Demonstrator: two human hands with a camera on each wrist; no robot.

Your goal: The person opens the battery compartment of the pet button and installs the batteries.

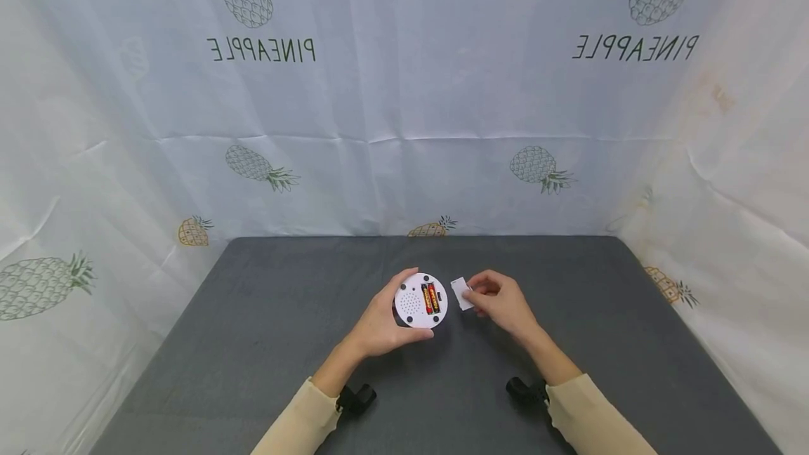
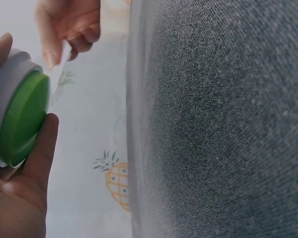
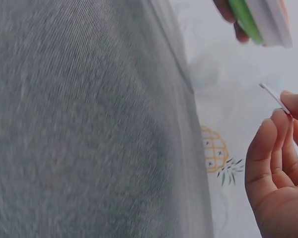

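Observation:
My left hand grips a round white buzzer by its rim, thumb on the near side and fingers on the far side. Its underside faces up, with speaker holes, small dark feet and an uncovered compartment holding two red-and-black batteries. The green button on its other face shows in the left wrist view. Just to the right, my right hand pinches a small white battery cover between thumb and fingers. A narrow gap separates the cover from the buzzer. Both are held above the table.
A dark grey cloth-covered table lies beneath both hands. White curtains printed with pineapples hang at the back and along both sides. Black straps with camera mounts sit on the wrists.

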